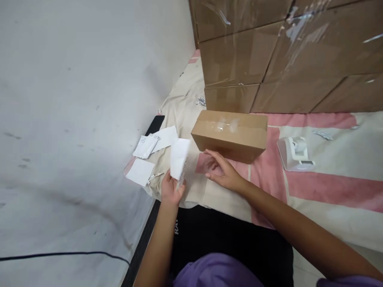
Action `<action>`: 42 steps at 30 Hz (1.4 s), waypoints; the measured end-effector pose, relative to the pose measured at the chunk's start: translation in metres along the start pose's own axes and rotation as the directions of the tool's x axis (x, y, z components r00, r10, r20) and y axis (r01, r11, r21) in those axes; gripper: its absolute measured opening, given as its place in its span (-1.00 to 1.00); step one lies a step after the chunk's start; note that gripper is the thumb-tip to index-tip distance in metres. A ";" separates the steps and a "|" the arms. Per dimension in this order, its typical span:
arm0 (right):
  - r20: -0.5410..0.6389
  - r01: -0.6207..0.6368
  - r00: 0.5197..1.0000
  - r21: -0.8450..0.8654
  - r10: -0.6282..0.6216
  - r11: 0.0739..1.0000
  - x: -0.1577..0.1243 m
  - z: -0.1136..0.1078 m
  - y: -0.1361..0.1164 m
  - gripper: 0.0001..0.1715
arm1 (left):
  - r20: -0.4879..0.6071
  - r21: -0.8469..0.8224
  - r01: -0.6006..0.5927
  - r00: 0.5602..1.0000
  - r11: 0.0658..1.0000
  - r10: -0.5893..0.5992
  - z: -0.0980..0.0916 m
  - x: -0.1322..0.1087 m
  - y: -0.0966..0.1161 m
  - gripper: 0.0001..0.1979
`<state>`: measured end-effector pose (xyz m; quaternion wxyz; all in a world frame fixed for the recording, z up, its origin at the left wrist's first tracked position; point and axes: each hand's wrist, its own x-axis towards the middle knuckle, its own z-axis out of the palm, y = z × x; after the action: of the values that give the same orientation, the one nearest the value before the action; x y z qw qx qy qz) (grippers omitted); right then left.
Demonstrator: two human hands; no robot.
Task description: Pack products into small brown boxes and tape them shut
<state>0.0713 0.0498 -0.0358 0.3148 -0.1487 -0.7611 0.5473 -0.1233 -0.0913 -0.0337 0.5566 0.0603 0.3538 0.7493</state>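
Observation:
My left hand [172, 189] is closed around the lower end of a folded white paper [179, 155], which stands up from the fingers. Faint print shows along its right side. To the right, my right hand [223, 172] is apart from the paper, thumb and fingers spread, with nothing in it. Just behind that hand, a closed brown cardboard box [230, 133] lies on the cloth, clear tape across its top. Left of the paper are a small white packet [145, 146], a white sheet [165, 138] and another square white sheet [140, 172].
A white tape dispenser [295, 154] stands right of the box on the pink and cream cloth [335, 191]. Large stacked cartons [239, 59] wrapped in clear film rise behind. A white wall [74, 119] borders the left, with a flat black object [154, 124] beside it.

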 end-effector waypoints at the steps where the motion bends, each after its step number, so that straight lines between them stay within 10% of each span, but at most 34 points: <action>1: -0.010 -0.003 1.000 0.044 0.004 0.999 0.000 0.000 0.001 -0.04 | -0.012 0.086 0.026 1.000 0.996 -0.025 0.000 -0.001 -0.007 -0.80; 9: -0.017 0.056 0.998 0.157 -0.054 0.986 0.004 -0.007 -0.002 -0.35 | -0.080 0.822 0.136 0.989 0.553 -0.124 0.019 -0.011 -0.002 -0.73; 12: -0.025 0.044 0.999 0.171 -0.041 0.984 0.004 -0.006 -0.003 -0.61 | -0.058 0.888 0.015 0.995 0.460 0.081 0.019 -0.012 0.005 -0.76; 17: -0.102 0.092 0.992 0.121 -0.080 0.988 0.003 -0.007 -0.003 -0.81 | 0.135 0.877 -0.343 0.849 0.337 0.511 0.030 -0.030 0.012 -0.62; 23: -0.106 0.139 0.986 0.081 -0.130 0.987 0.004 -0.006 -0.005 -0.77 | 0.497 0.864 -0.401 0.779 -0.306 0.381 0.047 -0.050 0.017 -0.85; 27: -0.144 0.037 0.989 0.122 -0.019 0.992 0.000 -0.006 -0.010 -0.23 | 0.240 0.968 -0.252 0.905 -0.011 0.351 0.045 -0.047 0.023 -0.74; 30: 0.155 -0.181 0.979 0.350 0.134 0.919 -0.001 -0.009 -0.013 -0.34 | 0.210 0.971 -0.232 0.947 0.063 0.243 0.048 -0.041 0.025 -0.66; 33: 0.306 -0.328 0.933 0.499 0.191 0.802 -0.001 -0.012 -0.015 -0.60 | 0.220 0.969 -0.241 0.934 0.045 0.281 0.055 -0.036 0.019 -0.58; 39: 0.334 -0.488 0.873 0.630 0.356 0.604 -0.005 -0.005 -0.013 -0.52 | 0.267 0.962 -0.271 0.908 -0.033 0.324 0.066 -0.026 0.004 -0.56; 42: 0.311 -0.530 0.840 0.646 0.445 0.548 -0.007 0.003 -0.010 -0.52 | 0.349 0.933 -0.351 0.823 -0.082 0.447 0.066 -0.019 0.000 -0.60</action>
<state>0.0758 0.0402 -0.0289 0.1398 -0.1905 -0.4334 0.8697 -0.0844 -0.0771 0.0213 0.1021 0.4935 0.7463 0.4349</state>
